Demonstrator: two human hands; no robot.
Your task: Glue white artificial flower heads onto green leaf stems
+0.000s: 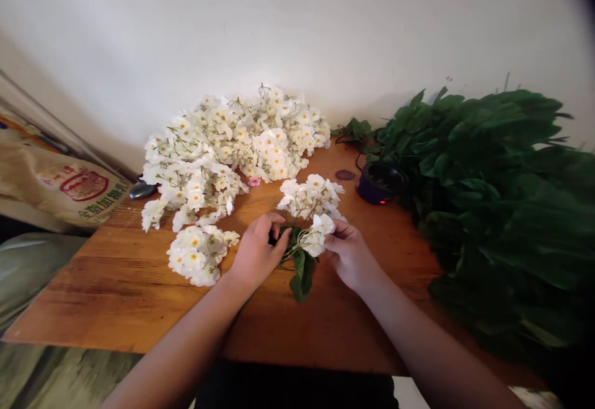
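My left hand (263, 245) is closed around the green stem and leaf part of an artificial flower bunch, over the middle of the table. A green leaf (302, 276) hangs below its fingers. My right hand (348, 254) pinches a white flower cluster (317, 235) at the right of the bunch. Another white flower cluster (309, 197) with yellow centres spreads just beyond both hands. Left of my left hand lies a separate white flower cluster (195, 254). The stems between my fingers are partly hidden.
A large heap of white flowers (223, 139) covers the back left of the wooden table (116, 297). At the right rises a pile of green leaves (502, 192). A small dark pot (381, 183) with a red light stands beside it. A printed sack (69, 186) lies at far left.
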